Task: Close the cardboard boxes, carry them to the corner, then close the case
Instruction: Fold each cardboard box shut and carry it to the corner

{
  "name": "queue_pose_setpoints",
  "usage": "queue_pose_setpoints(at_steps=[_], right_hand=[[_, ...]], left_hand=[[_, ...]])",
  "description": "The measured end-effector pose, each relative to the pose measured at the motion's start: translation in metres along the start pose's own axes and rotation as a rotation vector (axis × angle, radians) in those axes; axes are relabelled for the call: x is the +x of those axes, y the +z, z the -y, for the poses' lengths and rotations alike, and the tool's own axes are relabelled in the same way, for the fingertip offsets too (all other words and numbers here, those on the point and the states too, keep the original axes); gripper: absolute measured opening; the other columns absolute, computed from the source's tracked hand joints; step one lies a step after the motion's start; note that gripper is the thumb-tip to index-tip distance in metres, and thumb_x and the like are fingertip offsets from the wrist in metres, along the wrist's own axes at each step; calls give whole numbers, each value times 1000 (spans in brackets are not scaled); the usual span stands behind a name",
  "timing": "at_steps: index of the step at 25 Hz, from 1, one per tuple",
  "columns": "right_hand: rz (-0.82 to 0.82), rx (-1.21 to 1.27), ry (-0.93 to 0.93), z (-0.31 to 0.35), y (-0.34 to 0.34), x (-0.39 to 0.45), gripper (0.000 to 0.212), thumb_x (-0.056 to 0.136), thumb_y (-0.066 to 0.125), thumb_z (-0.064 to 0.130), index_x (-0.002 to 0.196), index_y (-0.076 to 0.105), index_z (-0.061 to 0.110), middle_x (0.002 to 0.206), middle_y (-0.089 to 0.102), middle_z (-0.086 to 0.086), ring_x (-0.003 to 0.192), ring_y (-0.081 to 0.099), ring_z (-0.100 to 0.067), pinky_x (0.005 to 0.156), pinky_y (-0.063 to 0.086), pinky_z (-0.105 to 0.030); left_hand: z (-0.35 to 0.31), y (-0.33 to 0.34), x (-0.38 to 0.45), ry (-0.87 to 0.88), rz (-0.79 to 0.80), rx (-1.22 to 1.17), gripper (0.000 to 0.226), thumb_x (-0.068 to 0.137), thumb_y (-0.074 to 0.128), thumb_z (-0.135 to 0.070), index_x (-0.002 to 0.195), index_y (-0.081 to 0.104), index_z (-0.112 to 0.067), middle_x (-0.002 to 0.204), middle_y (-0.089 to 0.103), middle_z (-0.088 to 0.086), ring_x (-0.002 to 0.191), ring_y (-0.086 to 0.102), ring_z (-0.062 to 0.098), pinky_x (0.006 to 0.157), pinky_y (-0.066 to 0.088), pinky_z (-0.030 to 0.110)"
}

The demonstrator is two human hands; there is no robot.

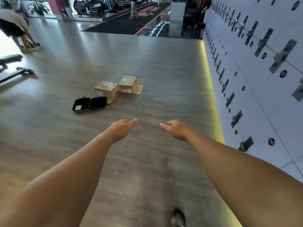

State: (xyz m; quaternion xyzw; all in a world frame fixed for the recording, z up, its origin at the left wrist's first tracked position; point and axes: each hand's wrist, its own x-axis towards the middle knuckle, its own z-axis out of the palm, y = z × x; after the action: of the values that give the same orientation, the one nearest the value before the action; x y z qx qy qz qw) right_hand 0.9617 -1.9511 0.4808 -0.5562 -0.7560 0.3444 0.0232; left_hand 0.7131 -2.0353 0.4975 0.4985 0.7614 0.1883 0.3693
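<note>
Two cardboard boxes lie side by side on the wooden floor ahead of me. The left box [107, 90] has a flap lying on the floor at its front. The right box [127, 84] has a flap spread flat on the floor to its right. A black case [89, 104] lies open beside the left box, both halves facing up, a pale item in its left half. My left hand [122, 129] and my right hand [175, 129] reach forward in the air, well short of the boxes, thumbs pointing inward. Both hold nothing.
A white locker wall [255, 76] with metal handles runs along the right, a yellow light strip at its foot. A weight bench [11, 66] stands at the left edge. One person bends over at the far left, another walks at the back. My shoe [177, 218] shows below.
</note>
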Motion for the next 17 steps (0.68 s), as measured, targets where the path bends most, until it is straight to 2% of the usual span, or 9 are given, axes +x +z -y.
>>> queue_pose_setpoints(at_steps=[2,5,10,17], right_hand=[[-7,-20,-3,-2,-22,65,65,94,45,68,115,67,11,132,63,-13,123,57,-31,98,42,-35],[-1,5,-12,-6,-58,169,63,93,45,70,110,65,13,122,64,-10,123,56,-32,96,42,-36],[34,-2,-25,1,-131,331,71,93,45,69,128,63,10,139,59,-12,127,54,-31,104,41,-38],[90,-24,-77,40,-192,549,69,96,46,65,140,57,13,149,52,-9,135,49,-29,111,39,-40]], left_hand=[[-16,-11,64,-9,-1,1,76,90,40,-76,145,51,-25,151,48,2,140,42,24,108,32,38],[-41,-27,163,-35,-12,16,78,89,40,-77,146,50,-24,152,47,2,140,41,24,109,32,39],[-97,-67,316,-63,-11,18,79,90,39,-76,147,49,-22,151,48,3,139,43,24,114,33,43],[-120,-134,521,-99,-11,11,76,90,39,-77,143,53,-25,149,49,3,136,44,24,99,34,36]])
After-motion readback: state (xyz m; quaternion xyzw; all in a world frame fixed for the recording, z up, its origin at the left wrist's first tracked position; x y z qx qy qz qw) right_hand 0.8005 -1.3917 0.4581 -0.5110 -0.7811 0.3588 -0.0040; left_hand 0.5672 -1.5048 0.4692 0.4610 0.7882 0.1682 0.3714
